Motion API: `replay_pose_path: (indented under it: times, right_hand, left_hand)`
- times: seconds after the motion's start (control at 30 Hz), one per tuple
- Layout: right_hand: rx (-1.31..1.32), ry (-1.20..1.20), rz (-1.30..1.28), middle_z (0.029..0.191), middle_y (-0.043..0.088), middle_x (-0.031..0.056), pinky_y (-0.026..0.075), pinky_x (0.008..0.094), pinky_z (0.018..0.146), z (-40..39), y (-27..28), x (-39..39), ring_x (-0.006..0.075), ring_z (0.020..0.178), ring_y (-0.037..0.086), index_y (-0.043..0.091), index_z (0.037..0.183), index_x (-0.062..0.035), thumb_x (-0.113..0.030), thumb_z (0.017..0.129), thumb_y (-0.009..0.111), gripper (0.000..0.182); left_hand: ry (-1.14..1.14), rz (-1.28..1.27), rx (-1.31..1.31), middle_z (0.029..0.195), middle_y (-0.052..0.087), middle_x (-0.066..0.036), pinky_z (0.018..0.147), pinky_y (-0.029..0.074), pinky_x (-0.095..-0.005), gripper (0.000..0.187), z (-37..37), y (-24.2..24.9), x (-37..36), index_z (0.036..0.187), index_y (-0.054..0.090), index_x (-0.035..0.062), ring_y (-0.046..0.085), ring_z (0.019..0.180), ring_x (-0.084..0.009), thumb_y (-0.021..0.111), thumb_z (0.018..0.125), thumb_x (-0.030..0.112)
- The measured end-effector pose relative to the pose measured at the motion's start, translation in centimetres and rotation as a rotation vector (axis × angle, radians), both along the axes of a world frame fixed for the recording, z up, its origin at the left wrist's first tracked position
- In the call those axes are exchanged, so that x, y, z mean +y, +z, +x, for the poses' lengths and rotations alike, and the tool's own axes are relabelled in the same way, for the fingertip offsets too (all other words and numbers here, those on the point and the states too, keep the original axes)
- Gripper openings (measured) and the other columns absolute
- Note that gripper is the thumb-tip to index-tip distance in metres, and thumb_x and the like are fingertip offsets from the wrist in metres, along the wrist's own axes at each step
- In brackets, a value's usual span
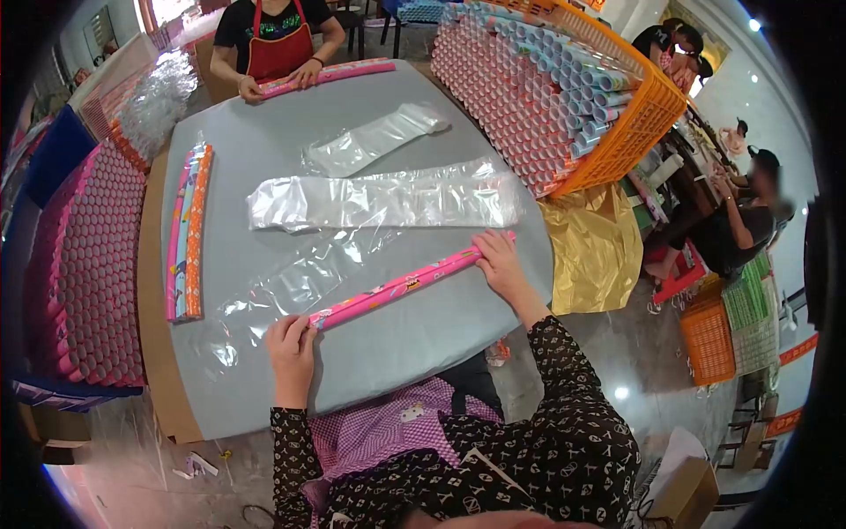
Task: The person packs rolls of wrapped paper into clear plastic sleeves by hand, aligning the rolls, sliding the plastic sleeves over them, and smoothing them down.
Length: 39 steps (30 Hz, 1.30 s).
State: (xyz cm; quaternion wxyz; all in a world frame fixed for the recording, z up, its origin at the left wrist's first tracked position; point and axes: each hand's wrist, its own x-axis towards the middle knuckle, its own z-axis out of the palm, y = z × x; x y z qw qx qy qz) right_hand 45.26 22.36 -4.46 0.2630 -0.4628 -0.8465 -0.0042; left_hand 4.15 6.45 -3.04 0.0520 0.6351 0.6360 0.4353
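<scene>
A pink patterned roll of wrapping paper (397,289) lies slantwise near the table's front edge. My left hand (290,351) is closed on its left end, and my right hand (501,264) grips the right end. Just beyond it, a stack of clear plastic sleeves (388,203) lies across the middle of the table. One loose clear sleeve (295,280) stretches out toward the left, partly beneath that stack. More clear sleeves (374,141) lie farther back. At the table's left side, pink, blue and orange rolls (189,234) rest side by side.
Across the grey table (238,132), a person in a red apron (280,51) holds another pink roll (352,70). An orange crate (648,115) packed with rolls stands at the right, and a blue bin (92,264) of rolls at the left. Gold sheeting (595,251) hangs beside the table.
</scene>
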Motion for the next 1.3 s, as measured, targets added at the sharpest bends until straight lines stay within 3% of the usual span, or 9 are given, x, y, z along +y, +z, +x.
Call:
replay_pose_path:
  times: [0.3, 0.57, 0.97, 1.07, 1.13, 1.2, 1.3]
  right_hand:
    - [-0.064, -0.040, 0.080, 0.132, 0.054, 0.0103, 0.028, 0.0492, 0.111, -0.2, -0.5, -0.2, 0.0311, 0.131, 0.044, 0.053, 0.132, -0.0051, -0.012, 0.081, 0.067, 0.053]
    - [-0.085, -0.073, 0.070, 0.135, 0.053, 0.0094, 0.030, 0.0474, 0.110, -0.4, 0.0, -0.5, 0.0304, 0.132, 0.043, 0.054, 0.133, -0.0102, -0.016, 0.082, 0.068, 0.053]
    - [-0.107, -0.050, 0.050, 0.140, 0.050, 0.0132, 0.027, 0.0510, 0.112, -0.3, 0.7, -0.8, 0.0324, 0.133, 0.044, 0.054, 0.132, -0.0070, -0.014, 0.084, 0.066, 0.051]
    - [-0.111, -0.059, 0.209, 0.134, 0.055, 0.0145, 0.034, 0.0479, 0.107, 1.3, 3.3, 0.6, 0.0322, 0.129, 0.047, 0.053, 0.131, -0.0042, -0.012, 0.082, 0.065, 0.052]
    - [0.084, -0.079, 0.400, 0.126, 0.060, 0.0173, 0.041, 0.0446, 0.101, 3.3, 7.2, 3.7, 0.0358, 0.121, 0.054, 0.056, 0.126, -0.0009, -0.008, 0.082, 0.063, 0.045]
    - [0.398, -0.135, 0.426, 0.120, 0.062, 0.0196, 0.045, 0.0423, 0.096, 4.9, 12.5, 6.4, 0.0385, 0.113, 0.057, 0.058, 0.121, 0.0011, -0.007, 0.084, 0.061, 0.038]
    - [0.485, -0.344, 0.545, 0.115, 0.063, 0.0183, 0.047, 0.0379, 0.088, 7.5, 21.7, 9.7, 0.0296, 0.104, 0.061, 0.057, 0.122, 0.0019, -0.015, 0.094, 0.056, 0.033]
  left_hand:
    - [0.002, 0.038, -0.001, 0.100, 0.063, -0.009, 0.083, 0.044, -0.0394, 0.020, 0.0, -0.2, 0.1, 0.100, 0.066, 0.0044, 0.055, 0.092, -0.0290, 0.071, 0.081, 0.008]
    - [0.004, 0.045, 0.055, 0.100, 0.063, -0.012, 0.083, 0.046, -0.0381, 0.018, 0.1, 0.0, 0.1, 0.097, 0.066, 0.0014, 0.057, 0.093, -0.0291, 0.071, 0.081, 0.006]
    - [0.006, 0.028, 0.025, 0.101, 0.063, -0.011, 0.082, 0.046, -0.0370, 0.019, -0.2, -0.4, 0.1, 0.099, 0.067, 0.0014, 0.058, 0.092, -0.0278, 0.072, 0.081, 0.008]
    - [0.002, 0.029, 0.027, 0.102, 0.063, -0.012, 0.083, 0.046, -0.0372, 0.019, -0.1, -0.2, 0.1, 0.099, 0.067, 0.0013, 0.058, 0.093, -0.0281, 0.072, 0.082, 0.008]
    - [0.004, 0.021, 0.027, 0.103, 0.063, -0.012, 0.083, 0.047, -0.0375, 0.020, -0.1, -0.1, 0.1, 0.100, 0.067, 0.0012, 0.058, 0.094, -0.0280, 0.072, 0.082, 0.008]
    - [0.005, 0.006, 0.018, 0.103, 0.063, -0.012, 0.083, 0.047, -0.0376, 0.020, -0.1, -0.1, 0.0, 0.100, 0.067, 0.0012, 0.058, 0.094, -0.0281, 0.072, 0.082, 0.008]
    - [0.005, 0.018, 0.019, 0.103, 0.062, -0.011, 0.083, 0.046, -0.0384, 0.020, -0.4, -0.6, 0.2, 0.100, 0.067, 0.0022, 0.057, 0.094, -0.0287, 0.072, 0.082, 0.007]
